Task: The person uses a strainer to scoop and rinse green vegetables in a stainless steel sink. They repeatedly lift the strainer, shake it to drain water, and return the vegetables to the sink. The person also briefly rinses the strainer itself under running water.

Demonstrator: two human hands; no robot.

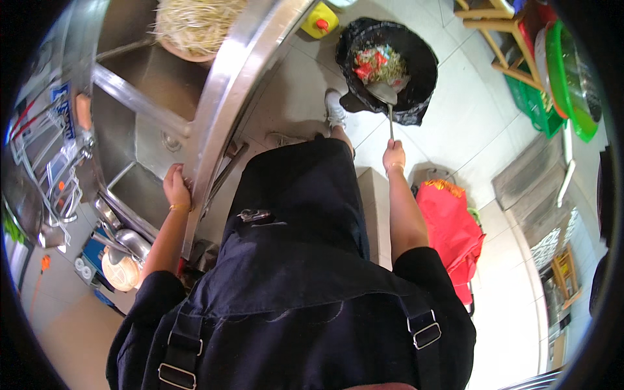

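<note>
My right hand (394,156) grips the handle of a metal ladle (383,92). The ladle's bowl lies over the inside of a bin lined with a black plastic bag (424,63). Inside the bin is a heap of refuse (382,66), with red scraps and greenish bits. To the left, my left hand (176,185) is at the inner edge of the stainless steel sink (207,131), its fingers bent; whether it holds the rim is unclear. In the far basin a round container heaped with bean sprouts (202,24) stands.
A yellow jug with a red cap (317,22) stands on the floor beside the bin. Near my right forearm is a red bag (448,224). Wooden stools (502,29) and a green basin (560,78) are at the far right. Metal utensils (129,241) lie left of my left arm.
</note>
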